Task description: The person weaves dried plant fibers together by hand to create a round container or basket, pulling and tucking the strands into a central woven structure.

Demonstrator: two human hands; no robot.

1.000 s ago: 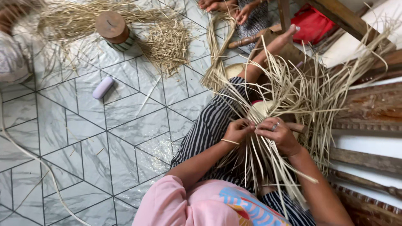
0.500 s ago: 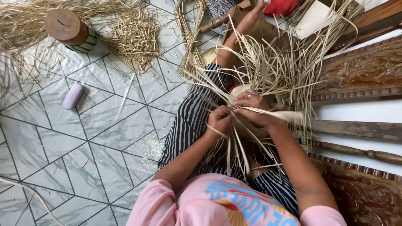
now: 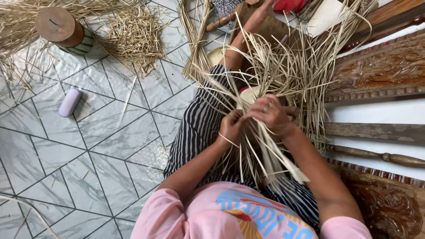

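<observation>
At the centre of the view, slightly toward three o'clock, a fan of pale straw strips is held over a lap covered by a black-and-white striped skirt. The left hand is closed in a pinch on a few strips, and the right hand, with a ring on one finger, is curled around the gathered strips just beside it, the two hands touching. Loose strip ends are spread upward toward twelve and one o'clock and downward toward six. On the grey tiled floor, a small lilac case is seen at nine o'clock, with a round wooden-topped container and scattered straw at eleven o'clock. Carved wooden furniture is seen at three o'clock.
</observation>
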